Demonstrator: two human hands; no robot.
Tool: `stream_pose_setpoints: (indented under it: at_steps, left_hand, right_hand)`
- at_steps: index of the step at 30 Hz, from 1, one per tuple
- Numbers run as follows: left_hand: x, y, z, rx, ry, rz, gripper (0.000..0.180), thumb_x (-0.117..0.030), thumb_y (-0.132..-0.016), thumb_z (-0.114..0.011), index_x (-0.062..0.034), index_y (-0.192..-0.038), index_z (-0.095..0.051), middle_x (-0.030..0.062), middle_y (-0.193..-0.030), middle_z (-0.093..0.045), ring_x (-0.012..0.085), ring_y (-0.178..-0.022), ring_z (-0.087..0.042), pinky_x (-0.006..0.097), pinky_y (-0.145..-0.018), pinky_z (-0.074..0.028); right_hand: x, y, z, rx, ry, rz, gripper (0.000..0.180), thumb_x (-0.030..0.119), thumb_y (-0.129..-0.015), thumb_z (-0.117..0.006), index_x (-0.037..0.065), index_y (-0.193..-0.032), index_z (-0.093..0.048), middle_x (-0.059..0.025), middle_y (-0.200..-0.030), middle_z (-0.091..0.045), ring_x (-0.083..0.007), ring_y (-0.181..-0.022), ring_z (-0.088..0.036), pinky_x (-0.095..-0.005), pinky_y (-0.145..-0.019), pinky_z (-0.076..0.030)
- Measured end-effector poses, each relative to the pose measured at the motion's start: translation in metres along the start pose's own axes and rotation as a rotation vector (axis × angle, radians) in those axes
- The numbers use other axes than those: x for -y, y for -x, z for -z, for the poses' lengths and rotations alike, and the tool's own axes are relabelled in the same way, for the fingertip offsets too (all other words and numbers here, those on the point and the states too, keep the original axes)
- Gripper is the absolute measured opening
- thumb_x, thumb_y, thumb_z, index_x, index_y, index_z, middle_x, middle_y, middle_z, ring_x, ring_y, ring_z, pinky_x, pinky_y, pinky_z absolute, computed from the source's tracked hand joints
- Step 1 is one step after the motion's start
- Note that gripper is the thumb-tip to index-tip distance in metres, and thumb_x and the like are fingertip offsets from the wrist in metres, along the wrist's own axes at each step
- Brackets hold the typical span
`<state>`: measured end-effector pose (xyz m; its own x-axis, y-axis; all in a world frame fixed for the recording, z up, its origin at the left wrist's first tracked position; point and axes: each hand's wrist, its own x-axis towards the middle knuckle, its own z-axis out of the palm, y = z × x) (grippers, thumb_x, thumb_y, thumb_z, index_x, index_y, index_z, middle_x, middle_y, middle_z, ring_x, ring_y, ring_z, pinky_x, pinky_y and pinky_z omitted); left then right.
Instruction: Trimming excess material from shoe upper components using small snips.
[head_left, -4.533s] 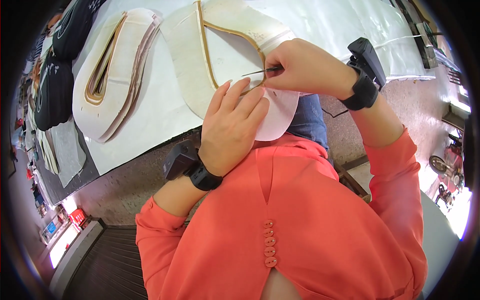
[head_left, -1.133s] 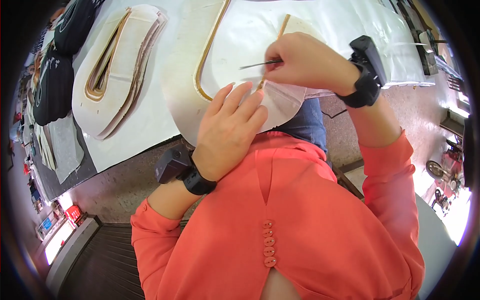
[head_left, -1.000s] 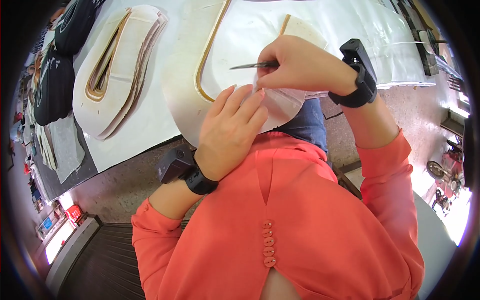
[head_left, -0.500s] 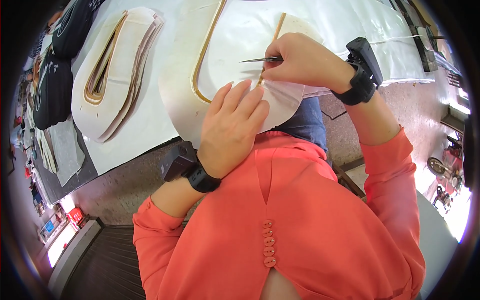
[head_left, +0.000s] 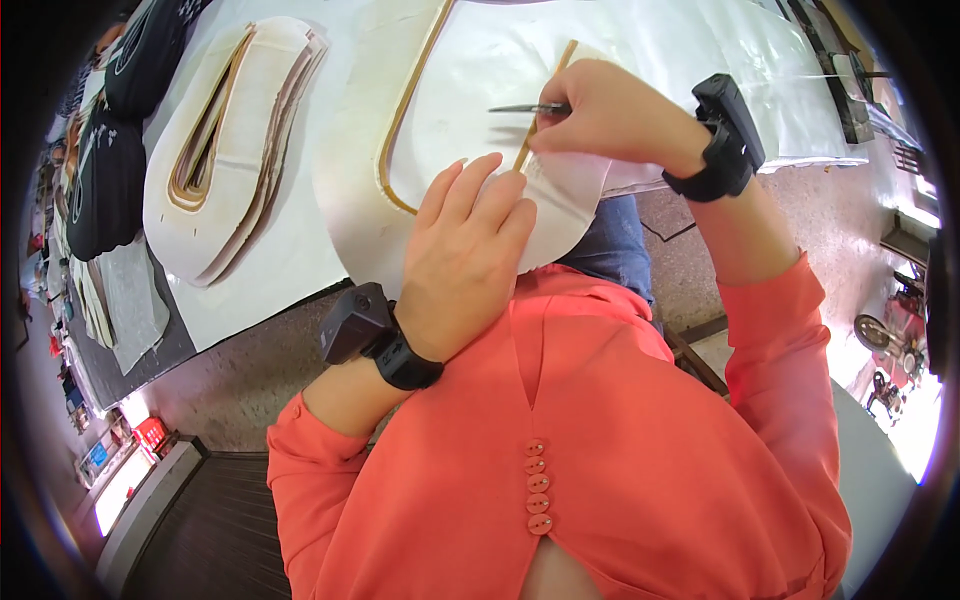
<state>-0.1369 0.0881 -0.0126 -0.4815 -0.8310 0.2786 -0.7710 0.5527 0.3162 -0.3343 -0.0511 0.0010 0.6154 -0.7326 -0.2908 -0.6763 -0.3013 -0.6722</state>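
One pale curved piece with tan edging [head_left: 350,200] lies on the white-covered tabletop [head_left: 290,245], the left hand [head_left: 462,245] resting flat on it, fingers slightly spread, the right hand [head_left: 615,115] holding a slim pointed tool [head_left: 535,108] that points leftward.

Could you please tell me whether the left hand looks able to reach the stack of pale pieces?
Probably yes: only part of a large pale piece and white table covering lie between the left hand and the stack, and nothing upright blocks the way.
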Motion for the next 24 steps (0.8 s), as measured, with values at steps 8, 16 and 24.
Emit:
stream_pose_setpoints:
  at_steps: [8,16,24]
  left_hand:
    - [0.003,0.015,-0.003,0.022,-0.039,-0.021,0.028,-0.006,-0.090,-0.067,-0.0050,-0.117,-0.065,0.0075,-0.136,-0.065,0.0289,-0.129,-0.058,0.049,-0.110,-0.043]
    - [0.005,0.011,-0.001,0.048,-0.024,-0.037,0.027,-0.006,-0.089,-0.066,-0.0029,-0.117,-0.065,0.0086,-0.136,-0.065,0.0287,-0.127,-0.059,0.048,-0.108,-0.045]
    - [0.006,0.000,-0.002,-0.022,-0.004,-0.094,0.023,-0.007,-0.085,-0.062,0.0007,-0.107,-0.062,0.0120,-0.125,-0.064,0.0305,-0.119,-0.059,0.043,-0.103,-0.048]
  right_hand:
    - [-0.006,0.013,0.006,-0.024,0.058,0.168,0.031,0.026,-0.081,-0.072,-0.004,-0.089,-0.072,-0.0173,-0.078,-0.067,-0.0248,-0.070,-0.064,-0.0354,-0.067,-0.050]
    - [0.008,0.000,0.010,-0.035,-0.029,0.140,0.026,0.021,-0.080,-0.074,-0.004,-0.090,-0.071,-0.0127,-0.077,-0.067,-0.0198,-0.074,-0.063,-0.0317,-0.072,-0.050]
    - [-0.001,-0.003,0.009,0.007,0.089,-0.017,0.030,0.024,-0.078,-0.072,-0.005,-0.080,-0.069,-0.0150,-0.074,-0.063,-0.0208,-0.072,-0.061,-0.0328,-0.069,-0.049]
